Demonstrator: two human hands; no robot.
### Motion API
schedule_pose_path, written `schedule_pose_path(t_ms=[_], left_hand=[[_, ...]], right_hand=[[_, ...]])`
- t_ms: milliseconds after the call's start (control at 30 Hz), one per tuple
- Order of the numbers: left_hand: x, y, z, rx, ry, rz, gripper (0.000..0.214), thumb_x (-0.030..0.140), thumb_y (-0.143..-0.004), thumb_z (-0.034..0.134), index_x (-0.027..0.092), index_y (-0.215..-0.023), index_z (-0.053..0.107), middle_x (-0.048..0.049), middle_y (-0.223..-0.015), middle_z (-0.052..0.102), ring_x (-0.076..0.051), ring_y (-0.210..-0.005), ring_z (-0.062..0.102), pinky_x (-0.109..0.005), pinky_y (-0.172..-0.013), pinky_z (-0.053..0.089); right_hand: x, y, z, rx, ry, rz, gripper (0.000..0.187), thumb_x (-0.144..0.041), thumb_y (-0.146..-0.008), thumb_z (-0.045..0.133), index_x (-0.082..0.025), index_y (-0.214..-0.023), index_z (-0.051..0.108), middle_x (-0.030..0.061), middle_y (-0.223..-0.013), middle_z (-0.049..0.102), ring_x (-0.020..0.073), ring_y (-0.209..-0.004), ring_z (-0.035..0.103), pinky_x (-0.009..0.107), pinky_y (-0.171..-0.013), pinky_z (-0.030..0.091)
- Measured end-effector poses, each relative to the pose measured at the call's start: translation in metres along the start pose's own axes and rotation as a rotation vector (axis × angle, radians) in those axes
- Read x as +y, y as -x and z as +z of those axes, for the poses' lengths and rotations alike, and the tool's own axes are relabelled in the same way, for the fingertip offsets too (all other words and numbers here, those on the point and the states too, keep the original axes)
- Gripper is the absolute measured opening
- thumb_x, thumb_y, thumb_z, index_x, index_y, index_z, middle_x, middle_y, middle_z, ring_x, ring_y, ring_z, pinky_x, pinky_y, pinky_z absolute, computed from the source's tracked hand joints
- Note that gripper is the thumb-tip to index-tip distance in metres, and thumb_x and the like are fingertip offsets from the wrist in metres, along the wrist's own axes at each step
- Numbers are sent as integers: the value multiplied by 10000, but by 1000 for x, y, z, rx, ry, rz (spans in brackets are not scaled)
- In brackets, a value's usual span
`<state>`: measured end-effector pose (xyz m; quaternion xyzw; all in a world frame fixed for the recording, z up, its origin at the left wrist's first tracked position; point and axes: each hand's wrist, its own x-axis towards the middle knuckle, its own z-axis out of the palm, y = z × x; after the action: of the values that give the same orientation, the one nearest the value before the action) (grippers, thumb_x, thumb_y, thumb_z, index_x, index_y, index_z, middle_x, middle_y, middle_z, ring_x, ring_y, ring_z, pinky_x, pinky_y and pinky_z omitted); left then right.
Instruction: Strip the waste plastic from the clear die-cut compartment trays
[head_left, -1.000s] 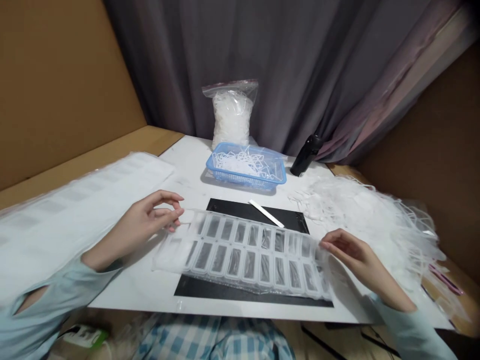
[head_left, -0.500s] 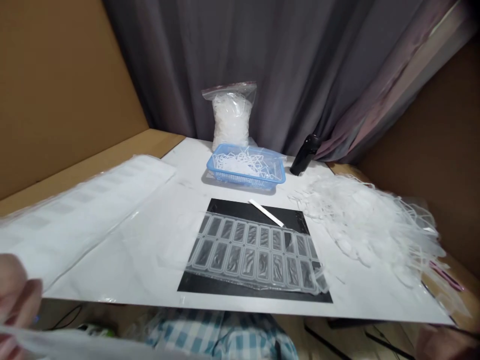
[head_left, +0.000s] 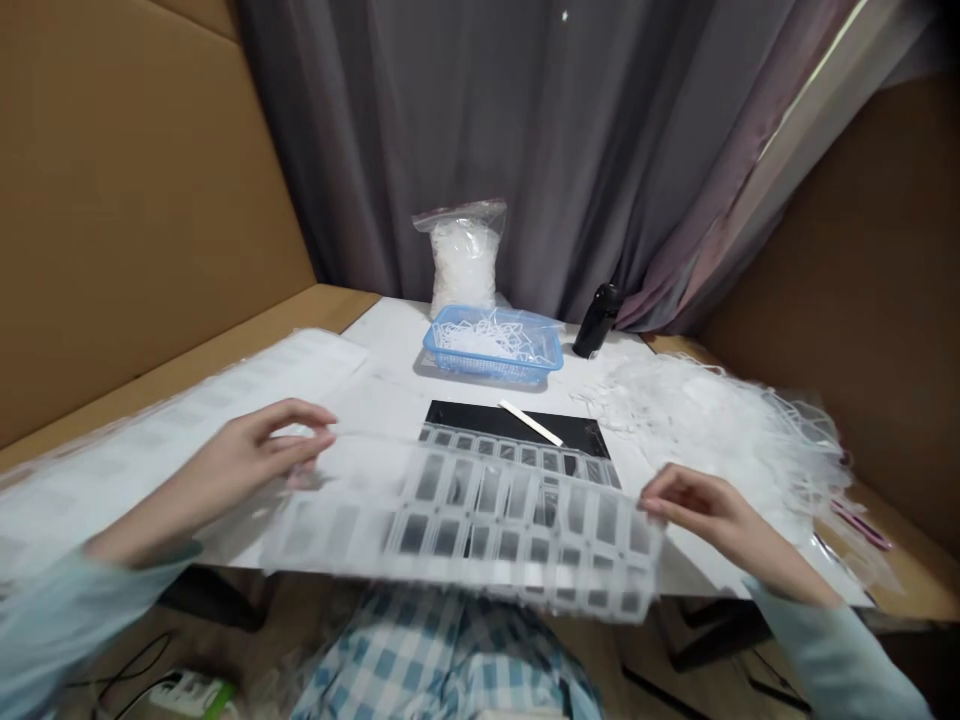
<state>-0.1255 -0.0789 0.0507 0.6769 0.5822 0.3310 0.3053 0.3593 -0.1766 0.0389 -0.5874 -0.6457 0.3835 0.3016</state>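
My left hand (head_left: 247, 462) pinches the left end of a clear plastic sheet of rectangular pockets (head_left: 465, 525), and my right hand (head_left: 701, 515) pinches its right end. The sheet hangs in the air between them, above the near table edge, blurred by motion. Under and behind it lies another pocket sheet (head_left: 517, 455) on a black mat (head_left: 510, 420), with a white strip (head_left: 531, 422) across the mat.
A blue basket (head_left: 491, 345) of white plastic pieces stands behind the mat, with a clear bag of pieces (head_left: 463, 255) and a black bottle (head_left: 592, 320) near the curtain. A stack of pocket sheets (head_left: 172, 420) lies left; a heap of white plastic offcuts (head_left: 735, 430) lies right.
Both hands left the first sheet on the mat, dropped out of view, and have come back up holding a second pocket sheet over the near edge. The camera tilted upward.
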Motion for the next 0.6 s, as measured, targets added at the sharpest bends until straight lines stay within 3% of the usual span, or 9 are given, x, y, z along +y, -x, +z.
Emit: schedule_pose_path(t_ms=[33,100,167,333,500,600], left_hand=[[-1,-15,8,-137,22,-13,421,563,-728,687,225,-972,624,-4,-803,681,-180,-623,659,-247,-537,537],[-6,-40,21,-284,32,-40,453,591,-736,652,205,-967,599,-13,-709,649,-190,-595,645,-266,-517,529],[-14,-59,29,-312,-50,-12,499,628,-720,634,188,-955,604,-46,-758,656,-208,-623,645,-292,-531,528],[-21,-91,37,-269,-309,149,549,669,-752,535,180,-983,627,-145,-1105,649,-271,-967,633,-365,-839,518],[-7,-114,49,-501,-352,159,468,610,-625,654,173,-793,648,-83,-814,679,-231,-739,632,-296,-659,497],[4,-121,47,-627,-371,172,408,576,-647,648,182,-752,639,-53,-736,669,-204,-661,604,-265,-592,458]], right_hand=[[4,-14,0,-64,-6,9,348,-530,-844,652,-183,-867,673,55,-797,658,192,-735,622,311,-675,518],[16,-34,1,-140,-5,13,395,-563,-828,650,-169,-847,632,29,-737,633,175,-691,609,308,-658,510],[26,-47,2,-124,41,10,419,-589,-839,614,-173,-889,615,37,-780,648,178,-707,614,316,-663,511],[38,-66,-2,42,348,-58,438,-590,-831,590,-194,-1012,643,104,-1048,645,215,-849,608,349,-717,491],[41,-87,-8,-77,390,-29,429,-598,-765,636,-173,-816,660,54,-785,656,183,-691,578,314,-635,458],[33,-91,-14,-121,372,-55,422,-598,-800,607,-178,-784,644,41,-760,666,177,-701,590,293,-630,446]])
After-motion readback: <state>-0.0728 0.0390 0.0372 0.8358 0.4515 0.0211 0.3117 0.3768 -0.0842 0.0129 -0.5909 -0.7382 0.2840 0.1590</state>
